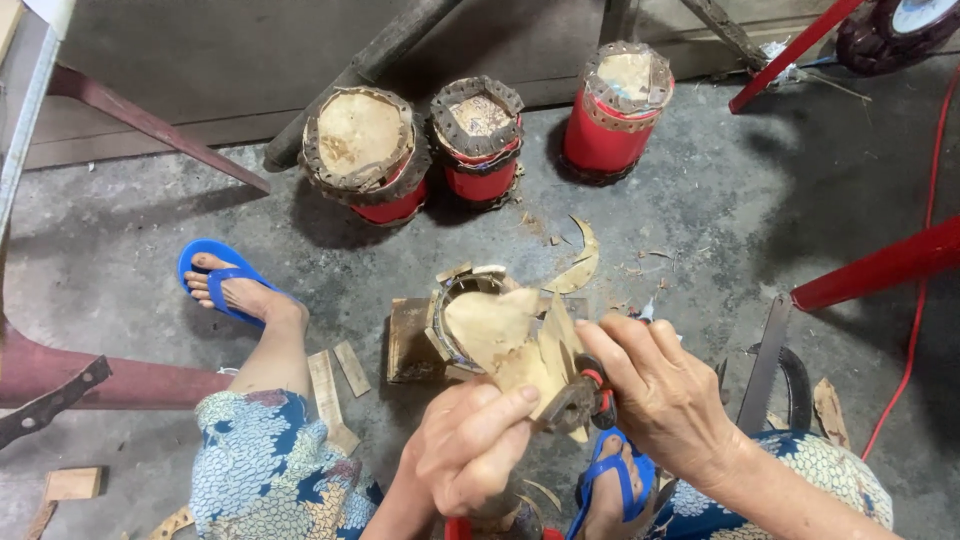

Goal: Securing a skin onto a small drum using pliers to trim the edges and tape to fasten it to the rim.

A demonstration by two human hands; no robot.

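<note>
A grey, stained concrete floor carries everything here. Near its far edge stand 3 small red drums with tan hide tops, side by side in a row. Closer in sits a brown wooden block, with a curved tan hide offcut and scattered shavings beyond it. 2 pale flat wooden slats lie beside a foot in a blue flip-flop sandal. A grey metal saw blade lies at the right.

Beyond the hands: three red drums on the concrete floor; saw right; wood offcuts left.
</note>
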